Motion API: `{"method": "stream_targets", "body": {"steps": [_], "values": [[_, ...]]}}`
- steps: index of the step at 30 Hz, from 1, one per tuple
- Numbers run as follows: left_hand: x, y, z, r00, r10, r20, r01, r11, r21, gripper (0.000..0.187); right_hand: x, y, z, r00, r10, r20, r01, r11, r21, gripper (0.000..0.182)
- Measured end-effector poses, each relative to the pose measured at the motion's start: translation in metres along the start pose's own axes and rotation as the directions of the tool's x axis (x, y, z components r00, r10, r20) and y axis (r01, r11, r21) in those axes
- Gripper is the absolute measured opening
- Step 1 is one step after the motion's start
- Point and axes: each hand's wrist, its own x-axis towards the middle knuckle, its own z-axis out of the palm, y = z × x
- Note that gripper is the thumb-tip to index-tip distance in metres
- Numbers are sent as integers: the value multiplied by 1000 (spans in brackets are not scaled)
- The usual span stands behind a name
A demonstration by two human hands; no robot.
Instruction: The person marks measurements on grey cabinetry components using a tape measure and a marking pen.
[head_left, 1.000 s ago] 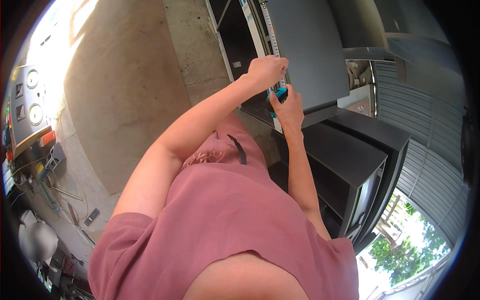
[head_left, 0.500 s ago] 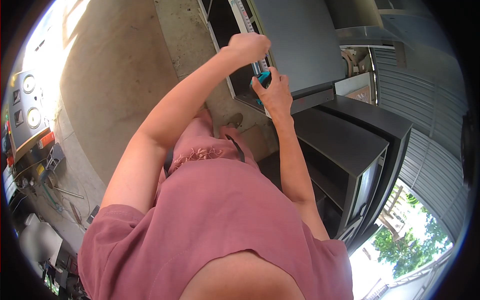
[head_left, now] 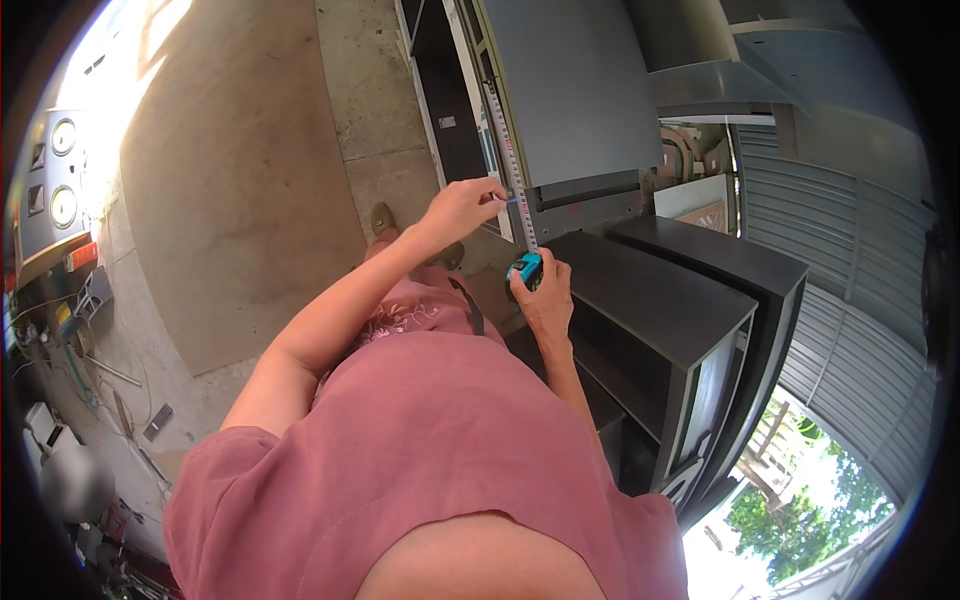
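In my right hand (head_left: 547,297) is a teal-and-black tape measure (head_left: 526,267), its case gripped between thumb and fingers. The pulled-out white blade (head_left: 511,150) runs away from me along the edge of a grey metal cabinet (head_left: 570,90). My left hand (head_left: 463,208) is closed in a pinch around a slim blue stick, like a pen (head_left: 511,200), whose end is at the blade near the cabinet's close corner. The far end of the blade is hard to make out.
Black cabinets with shelves (head_left: 650,300) stand close on my right. A large brown sheet (head_left: 240,190) covers floor on the left. Beyond it are a speaker panel (head_left: 50,190) and scattered tools and cables. Corrugated metal sheeting (head_left: 850,300) lies at far right.
Both hands have come nearer to my body, the tape case now past the cabinet's close corner. My left hand has shifted beside the blade, and more of the blade shows. The view has shifted slightly.
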Motion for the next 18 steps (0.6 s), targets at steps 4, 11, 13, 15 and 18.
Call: {"method": "stream_targets", "body": {"steps": [4,11,13,15,18], "values": [[11,4,22,999,-5,-51,9,996,86,21,1,11,-7,1000,0,-28,-1,999,-32,61],[21,-12,36,988,119,-100,-86,955,284,16,1,19,-4,995,-77,-64,75,997,-29,60],[21,-30,40,990,137,-13,-120,906,405,11,0,22,-2,995,-77,-56,75,997,-25,61],[13,-25,34,989,147,-9,-130,895,426,11,-2,20,-7,997,-76,-32,76,997,-8,61],[-3,-13,8,997,60,45,-71,941,330,15,-5,16,-17,997,-72,25,72,997,23,62]]}}
